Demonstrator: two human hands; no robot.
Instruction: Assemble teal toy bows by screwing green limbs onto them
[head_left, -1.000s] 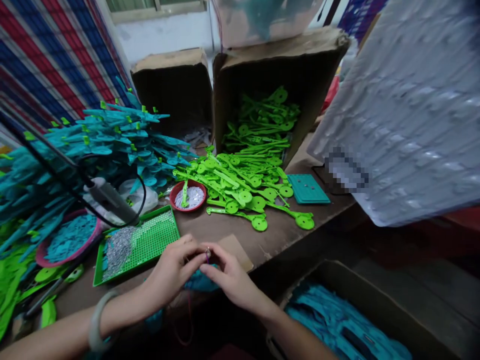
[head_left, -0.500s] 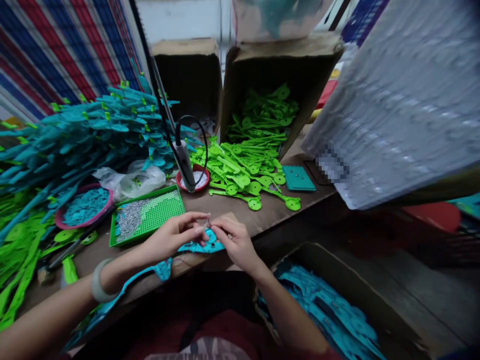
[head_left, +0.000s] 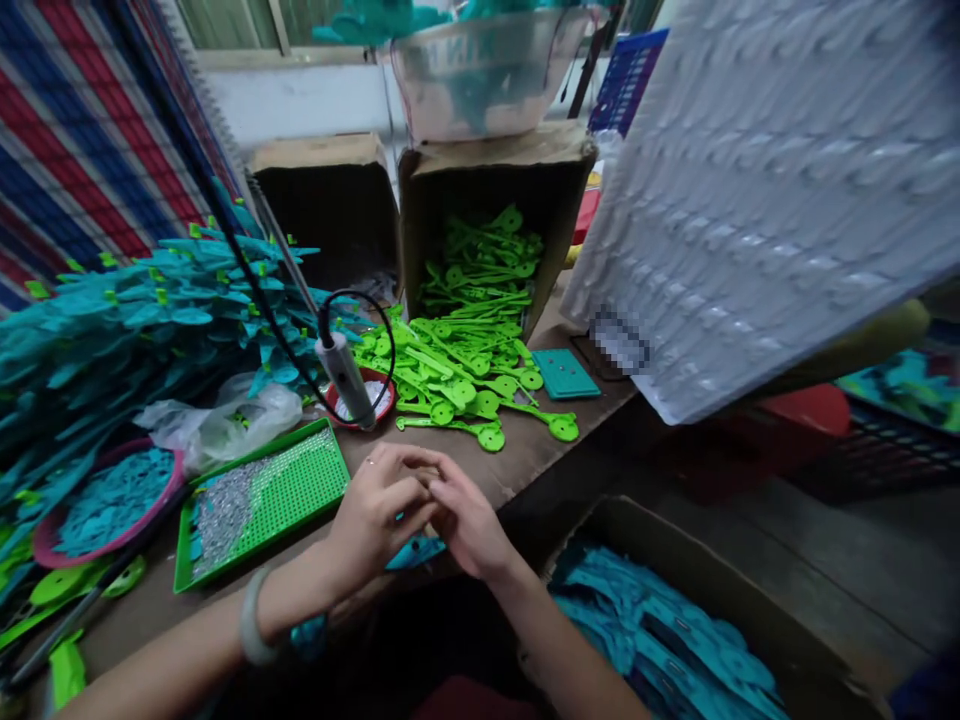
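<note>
Above the table's front edge, my left hand (head_left: 381, 508) and my right hand (head_left: 471, 520) meet, fingertips pressed together. The fingers of both are curled and closed. Whatever is between them is hidden by the fingers. Just below lies a blue plastic part (head_left: 416, 552), mostly covered by my hands. Left of them is a green perforated tray (head_left: 300, 485) with a heap of small silvery metal pieces (head_left: 229, 510) at its left end. A hanging electric screwdriver (head_left: 349, 385) points down over a red bowl (head_left: 384, 405) of small white pieces.
Bright green plastic arms (head_left: 457, 365) spill from a cardboard box (head_left: 495, 165). A teal plate (head_left: 565, 373) lies beside them. Teal parts (head_left: 172, 320) pile up at left, behind a pink basket (head_left: 52, 545). A box of blue parts (head_left: 667, 640) stands at lower right, below a stack of white trays (head_left: 765, 210).
My hands have risen off the blue part and closed more tightly together. The camera view has shifted, so the table's things appear lower and further left.
</note>
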